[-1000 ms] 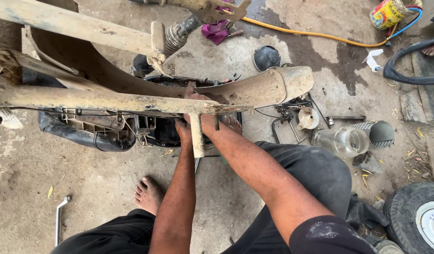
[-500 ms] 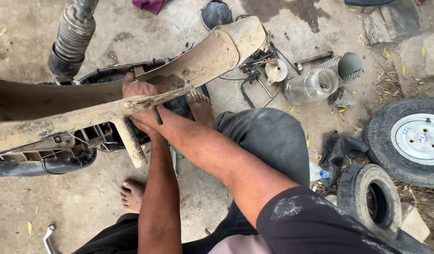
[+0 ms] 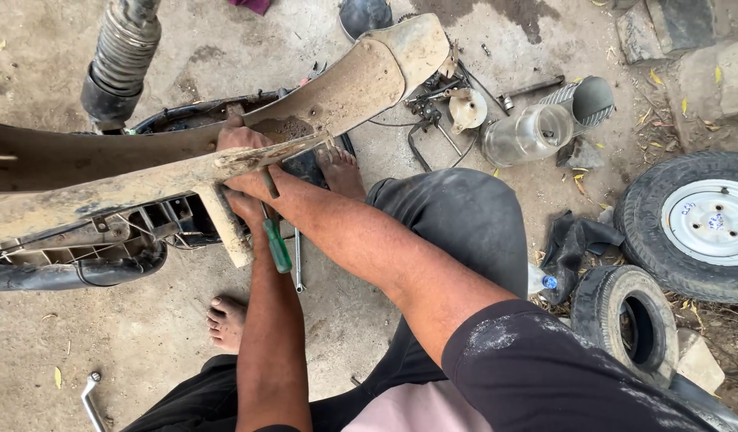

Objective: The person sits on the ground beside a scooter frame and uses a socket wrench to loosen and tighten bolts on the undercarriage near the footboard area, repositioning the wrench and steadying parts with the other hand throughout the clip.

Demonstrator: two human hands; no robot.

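The mud-caked scooter body panel (image 3: 145, 180) lies tipped across the concrete floor (image 3: 145, 336) in front of the squatting person, with a green-handled screwdriver (image 3: 274, 240) hanging beneath its lower edge. The right hand (image 3: 242, 142) is clamped over that edge, while the left hand (image 3: 245, 204) sits just below by the screwdriver, its grip hidden. Off to the right lie a clear glass jar (image 3: 523, 136), loose metal parts (image 3: 441, 100) and two tyres (image 3: 689, 224).
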